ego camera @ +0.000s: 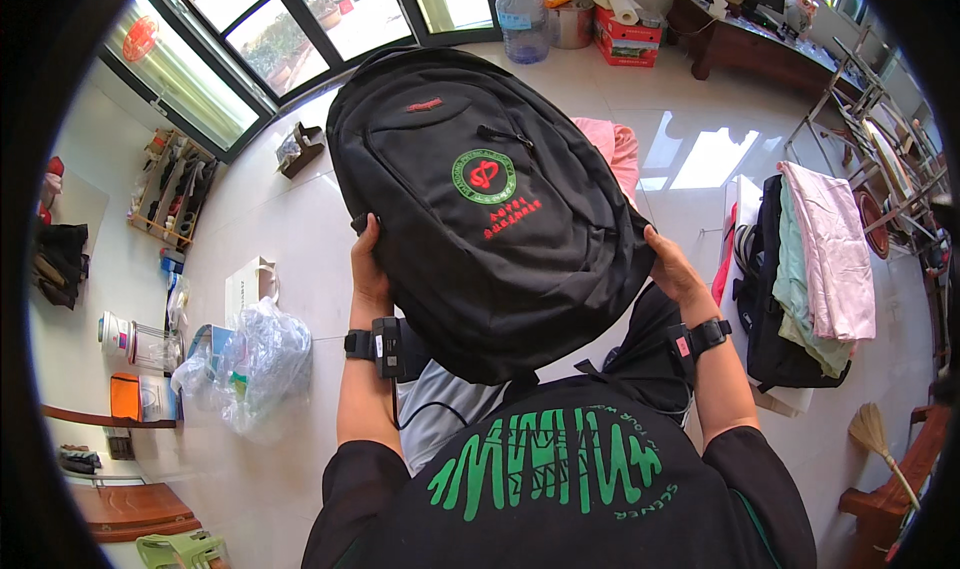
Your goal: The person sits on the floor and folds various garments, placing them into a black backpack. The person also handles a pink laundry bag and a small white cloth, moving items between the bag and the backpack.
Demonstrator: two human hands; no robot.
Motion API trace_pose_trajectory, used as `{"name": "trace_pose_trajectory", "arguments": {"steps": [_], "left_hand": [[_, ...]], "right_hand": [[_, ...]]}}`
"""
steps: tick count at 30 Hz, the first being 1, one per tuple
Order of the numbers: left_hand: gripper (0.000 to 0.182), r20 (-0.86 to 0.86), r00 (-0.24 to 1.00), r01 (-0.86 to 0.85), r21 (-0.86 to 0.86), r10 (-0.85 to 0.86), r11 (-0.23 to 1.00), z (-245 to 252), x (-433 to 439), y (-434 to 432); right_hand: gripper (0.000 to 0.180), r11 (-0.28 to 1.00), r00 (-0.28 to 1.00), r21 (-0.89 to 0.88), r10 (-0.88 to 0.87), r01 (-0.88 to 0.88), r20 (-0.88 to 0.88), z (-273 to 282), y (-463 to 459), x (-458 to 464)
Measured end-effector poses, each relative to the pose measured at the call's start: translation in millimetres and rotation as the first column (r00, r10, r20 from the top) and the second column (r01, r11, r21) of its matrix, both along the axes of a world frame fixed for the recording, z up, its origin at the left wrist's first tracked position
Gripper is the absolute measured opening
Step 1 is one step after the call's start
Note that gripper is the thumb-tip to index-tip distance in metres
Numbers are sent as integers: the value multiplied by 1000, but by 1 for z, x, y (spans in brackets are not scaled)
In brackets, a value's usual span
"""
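Observation:
A black fabric backpack [450, 246] with a round green and red emblem and red writing lies before me, its front face up, above my lap. My left hand [370, 265] grips its left side, the thumb on top near a black strap buckle. My right hand [673, 264] pinches the lower right edge, with the fingers partly hidden beneath. Pink cloth [619, 149] shows from behind the bag's right side. Grey cloth [442, 411] lies across my lap under the bag. Each wrist bears a black strapped device.
To the right, folded pink [829, 254] and green cloths lie over a black bag [761, 299]. A clear plastic bag [266, 359] and a white paper bag [250, 288] are on the floor at left. A water jug [523, 25] and a red box [628, 40] stand ahead. A straw broom [870, 430] is at lower right.

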State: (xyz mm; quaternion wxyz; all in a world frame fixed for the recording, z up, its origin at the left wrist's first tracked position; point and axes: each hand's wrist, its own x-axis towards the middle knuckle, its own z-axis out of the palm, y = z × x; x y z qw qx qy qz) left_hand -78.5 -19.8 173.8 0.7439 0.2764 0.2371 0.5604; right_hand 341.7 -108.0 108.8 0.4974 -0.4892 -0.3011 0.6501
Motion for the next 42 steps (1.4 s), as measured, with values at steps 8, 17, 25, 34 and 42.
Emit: {"name": "trace_pose_trajectory", "arguments": {"steps": [8,17,25,34,42], "left_hand": [[46,-95,989,107,-55,-111,993,-6,-2,6],[62,-372,918,88,-147,-137,985,11,18,29],[84,-521,852,55,185,50,981,24,21,80],[41,-398,855,39,-591,-333,806,-150,28,9],[30,-471,855,-112,-581,-220,807,-162,15,-4]], "right_hand": [[58,982,964,-28,175,-184,-199,-28,-10,-8],[35,976,855,30,-172,214,-490,-64,-15,-15],[35,951,704,-87,-279,296,-653,-87,-10,-35],[34,808,801,-548,-468,216,-374,-119,-20,-55],[51,824,917,-553,-307,123,-253,-144,-40,-56]]}}
